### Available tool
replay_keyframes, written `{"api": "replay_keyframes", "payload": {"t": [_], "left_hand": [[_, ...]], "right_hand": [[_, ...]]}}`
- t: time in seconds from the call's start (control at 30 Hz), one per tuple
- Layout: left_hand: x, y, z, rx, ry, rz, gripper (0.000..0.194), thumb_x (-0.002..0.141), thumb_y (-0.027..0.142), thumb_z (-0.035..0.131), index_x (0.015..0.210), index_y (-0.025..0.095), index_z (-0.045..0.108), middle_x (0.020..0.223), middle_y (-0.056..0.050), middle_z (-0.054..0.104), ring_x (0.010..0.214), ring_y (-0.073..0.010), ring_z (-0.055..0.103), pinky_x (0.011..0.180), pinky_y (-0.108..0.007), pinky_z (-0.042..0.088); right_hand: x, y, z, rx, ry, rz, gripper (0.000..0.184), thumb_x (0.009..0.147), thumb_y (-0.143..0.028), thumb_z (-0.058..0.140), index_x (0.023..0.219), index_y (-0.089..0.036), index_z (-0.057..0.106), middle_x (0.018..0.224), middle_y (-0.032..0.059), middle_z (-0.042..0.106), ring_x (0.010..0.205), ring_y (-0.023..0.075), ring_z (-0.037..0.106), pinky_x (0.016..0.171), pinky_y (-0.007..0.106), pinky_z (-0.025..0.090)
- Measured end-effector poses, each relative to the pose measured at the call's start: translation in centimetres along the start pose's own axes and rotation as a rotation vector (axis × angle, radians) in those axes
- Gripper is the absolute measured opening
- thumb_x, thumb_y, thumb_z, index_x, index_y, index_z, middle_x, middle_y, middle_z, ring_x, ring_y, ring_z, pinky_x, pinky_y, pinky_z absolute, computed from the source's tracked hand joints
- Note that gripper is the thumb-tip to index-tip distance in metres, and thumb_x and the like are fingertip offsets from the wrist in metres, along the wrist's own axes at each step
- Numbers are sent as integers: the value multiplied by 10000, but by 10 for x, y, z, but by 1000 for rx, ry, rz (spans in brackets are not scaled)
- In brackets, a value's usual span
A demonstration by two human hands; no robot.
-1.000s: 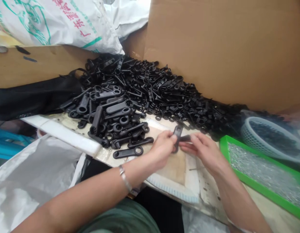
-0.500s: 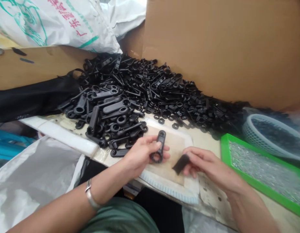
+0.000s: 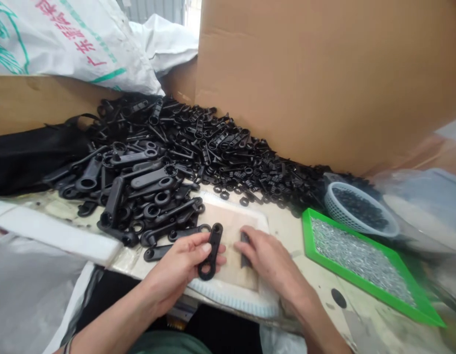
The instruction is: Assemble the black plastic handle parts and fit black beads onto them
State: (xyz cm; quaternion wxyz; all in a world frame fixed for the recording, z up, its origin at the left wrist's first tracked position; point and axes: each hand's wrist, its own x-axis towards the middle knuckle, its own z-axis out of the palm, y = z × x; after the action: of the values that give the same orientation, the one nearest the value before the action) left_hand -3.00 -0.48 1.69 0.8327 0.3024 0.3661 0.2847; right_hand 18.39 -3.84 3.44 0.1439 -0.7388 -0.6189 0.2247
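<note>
My left hand [image 3: 182, 258] is closed on a black plastic crank-like arm [image 3: 214, 248], thumb on top and fingers beneath. The arm stands nearly upright in view, with a large ring at its lower end and a small round end above. Just right of it, my right hand [image 3: 267, 253] grips a short black plastic piece [image 3: 245, 251], partly covered by the fingers. The two parts are apart, over a tan board [image 3: 228, 221] on a white pad. To the left lies a heap of similar black arms [image 3: 154, 182].
A mound of smaller black parts [image 3: 213, 137] fills the back, against a cardboard wall [image 3: 316, 73]. At right lie a green tray [image 3: 360, 275] of small shiny metal pieces and a pale plastic basket [image 3: 333, 206] holding dark parts. A white foam strip [image 3: 58, 228] edges the left.
The view has swung to the right. My right hand has come closer to my left, and its black piece now stands more upright. My left hand keeps its hold on the arm.
</note>
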Motion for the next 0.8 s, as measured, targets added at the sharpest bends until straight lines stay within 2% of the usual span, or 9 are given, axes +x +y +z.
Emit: {"api": "replay_keyframes", "payload": {"t": [0.1, 0.27, 0.4, 0.5, 0.6, 0.7, 0.8], "left_hand": [[8, 2, 1, -2, 3, 33, 348, 795, 286, 812, 1104, 140, 750, 1097, -135, 750, 957, -209, 692, 786, -276, 456], [14, 7, 10, 2, 1, 79, 293, 811, 252, 782, 1073, 126, 746, 1080, -140, 749, 942, -207, 700, 809, -285, 449], [13, 5, 12, -29, -16, 69, 279, 841, 235, 745, 1095, 120, 747, 1116, -153, 743, 959, -199, 700, 777, -262, 437], [9, 2, 14, -65, -28, 67, 239, 876, 183, 680, 1092, 112, 755, 1105, -155, 744, 968, -197, 704, 768, -252, 432], [7, 1, 17, -99, -51, 95, 226, 876, 140, 651, 1068, 111, 766, 1042, -140, 750, 931, -194, 705, 796, -266, 445], [8, -3, 19, -108, -99, 135, 239, 868, 156, 654, 1070, 115, 775, 974, -118, 746, 848, -163, 678, 807, -267, 451], [8, -7, 20, -93, -142, 162, 264, 855, 212, 680, 1082, 119, 780, 932, -102, 737, 817, -147, 640, 825, -265, 440]], "right_hand": [[-6, -7, 6, -44, -1, 9, 209, 913, -281, 579, 1085, -203, 668, 1031, 113, 723, 961, 304, 662, 810, 388, 444], [-3, -5, 3, -39, 24, -36, 374, 938, -301, 535, 1284, -235, 659, 1051, 88, 725, 1002, 278, 679, 831, 366, 495], [-5, -1, 5, -21, 111, -42, 346, 892, -264, 548, 1183, -237, 733, 1041, 105, 707, 934, 294, 690, 822, 415, 523], [-13, 0, 6, 79, 187, -35, 443, 922, -361, 534, 1316, -208, 665, 1127, 116, 719, 926, 273, 704, 865, 426, 550], [-25, -8, 7, 341, 338, 19, 591, 870, -566, 646, 1341, -208, 645, 1085, 96, 745, 776, 235, 718, 767, 396, 604], [-35, -26, 12, 508, 476, -10, 514, 781, -559, 776, 1188, -248, 734, 1003, 55, 753, 675, 199, 699, 700, 362, 625], [-38, -40, 19, 432, 536, -138, 394, 850, -490, 739, 1168, -257, 744, 1117, 60, 716, 718, 183, 704, 701, 347, 630]]}}
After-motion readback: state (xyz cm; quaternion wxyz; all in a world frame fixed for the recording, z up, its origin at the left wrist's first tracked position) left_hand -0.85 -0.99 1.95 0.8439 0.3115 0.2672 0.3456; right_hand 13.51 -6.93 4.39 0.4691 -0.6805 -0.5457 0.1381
